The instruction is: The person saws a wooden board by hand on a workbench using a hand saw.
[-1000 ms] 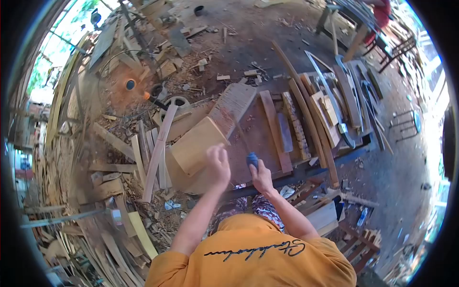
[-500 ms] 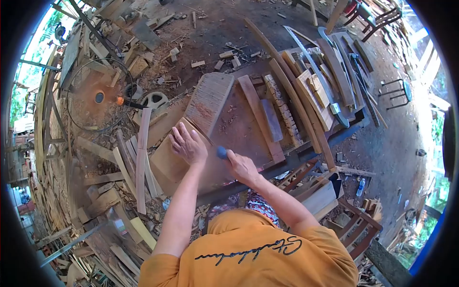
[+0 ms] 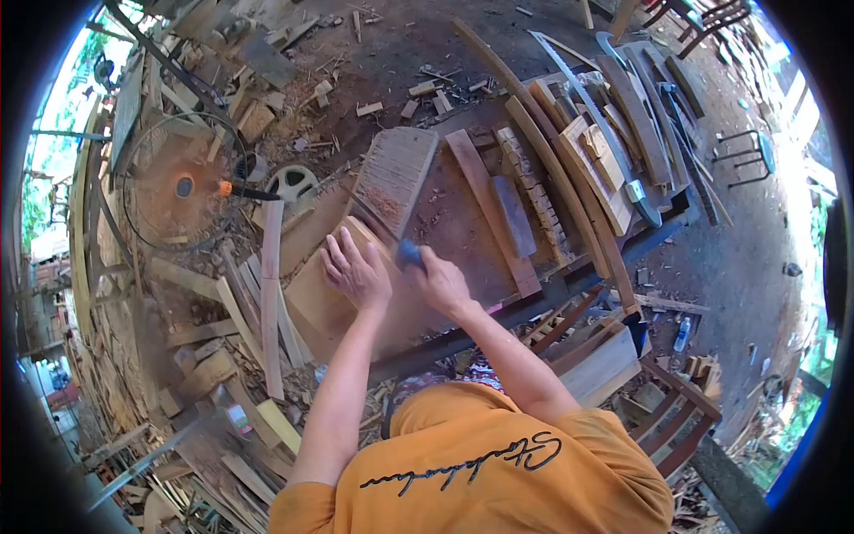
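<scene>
My left hand (image 3: 356, 270) lies flat, fingers spread, on a pale wooden block (image 3: 322, 298) at the near left of the workbench (image 3: 463, 233). My right hand (image 3: 439, 278) grips a tool with a blue handle (image 3: 408, 254), its working end reaching toward a ridged, carved board (image 3: 394, 178) just beyond the block. The tool's blade is hidden behind the handle and hand. Red-brown wood dust lies on the carved board.
Long planks, curved strips and a saw (image 3: 592, 125) cover the right half of the bench. An orange fan (image 3: 182, 185) stands on the ground at left among scrap boards. Chairs and a stool (image 3: 743, 153) stand at right.
A second ago my left hand was raised and the right held the tool back near the bench edge; now the left hand rests on the block and the tool has moved forward to the carved board.
</scene>
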Available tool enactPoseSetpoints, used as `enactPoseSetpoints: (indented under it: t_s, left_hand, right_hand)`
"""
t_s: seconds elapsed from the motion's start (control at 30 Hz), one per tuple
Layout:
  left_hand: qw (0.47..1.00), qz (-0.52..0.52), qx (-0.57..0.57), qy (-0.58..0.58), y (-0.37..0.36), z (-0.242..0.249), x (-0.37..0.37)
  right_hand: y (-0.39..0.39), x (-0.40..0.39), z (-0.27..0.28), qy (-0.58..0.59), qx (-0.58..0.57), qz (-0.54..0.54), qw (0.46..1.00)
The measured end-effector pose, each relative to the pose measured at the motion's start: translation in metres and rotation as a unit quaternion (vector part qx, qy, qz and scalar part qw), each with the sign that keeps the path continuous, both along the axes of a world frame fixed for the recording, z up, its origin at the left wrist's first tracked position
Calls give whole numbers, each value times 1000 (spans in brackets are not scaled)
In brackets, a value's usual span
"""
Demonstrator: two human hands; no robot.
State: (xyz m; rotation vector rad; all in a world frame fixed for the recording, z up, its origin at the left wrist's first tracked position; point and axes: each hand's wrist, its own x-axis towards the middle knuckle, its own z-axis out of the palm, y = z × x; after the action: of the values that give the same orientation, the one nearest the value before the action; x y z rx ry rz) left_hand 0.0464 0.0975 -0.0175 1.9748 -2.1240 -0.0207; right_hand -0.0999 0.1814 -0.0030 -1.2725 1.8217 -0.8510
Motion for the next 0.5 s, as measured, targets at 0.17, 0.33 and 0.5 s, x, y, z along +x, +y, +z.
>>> enactPoseSetpoints:
  t_s: [0.17, 0.33, 0.5]
  left_hand:
    - [988, -152, 40, 3, 38, 28, 29]
    - [977, -200, 36, -56, 36, 25, 43]
    - [976, -209, 65, 15, 24, 55, 56]
  right_hand:
    - [25, -32, 26, 18, 12, -38, 999]
    - [56, -34, 17, 18, 5, -31, 999]
    - [75, -22, 24, -45, 25, -105, 993]
